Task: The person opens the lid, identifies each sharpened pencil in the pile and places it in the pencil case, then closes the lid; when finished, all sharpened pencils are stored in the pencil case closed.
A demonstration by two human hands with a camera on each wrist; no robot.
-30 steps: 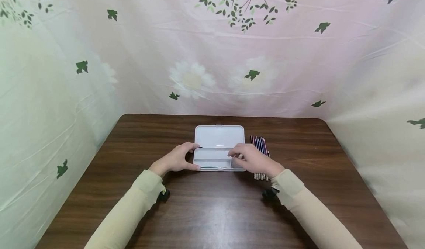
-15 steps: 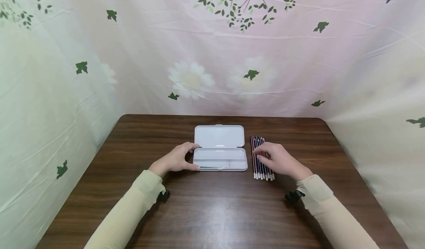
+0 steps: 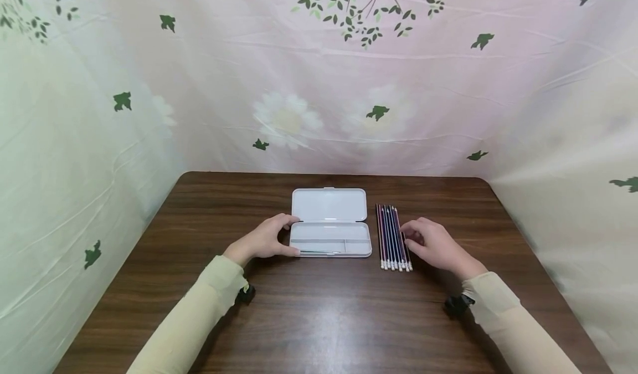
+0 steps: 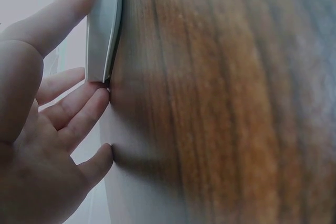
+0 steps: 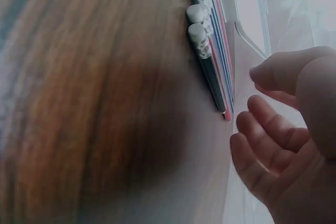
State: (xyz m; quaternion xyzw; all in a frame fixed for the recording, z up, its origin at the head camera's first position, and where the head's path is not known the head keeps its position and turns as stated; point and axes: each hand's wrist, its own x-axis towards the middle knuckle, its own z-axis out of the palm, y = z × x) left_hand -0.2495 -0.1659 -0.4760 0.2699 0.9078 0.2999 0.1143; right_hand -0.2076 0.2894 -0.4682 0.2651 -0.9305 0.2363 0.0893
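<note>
A white pencil case (image 3: pixel 329 231) lies with its lid (image 3: pixel 329 204) folded back, away from me. My left hand (image 3: pixel 264 237) holds the case's left end, thumb at the front edge and fingers toward the hinge. In the left wrist view the thumb presses the case's side (image 4: pixel 101 35). A thin, rod-like thing (image 3: pixel 321 251) lies along its front compartment. Right of the case, several dark striped pencils (image 3: pixel 391 235) lie side by side, white erasers toward me. My right hand (image 3: pixel 435 244) hovers at their right side, fingers loosely bent, with nothing in its grasp.
The brown wood-grain table (image 3: pixel 319 313) has rounded far corners. A pale cloth (image 3: pixel 329 75) printed with leaves and flowers hangs behind it and along both sides. Low dividers split the case's tray into compartments.
My right hand has moved right, from over the case's right end, across the pencils, to their right side. My left hand stays on the case.
</note>
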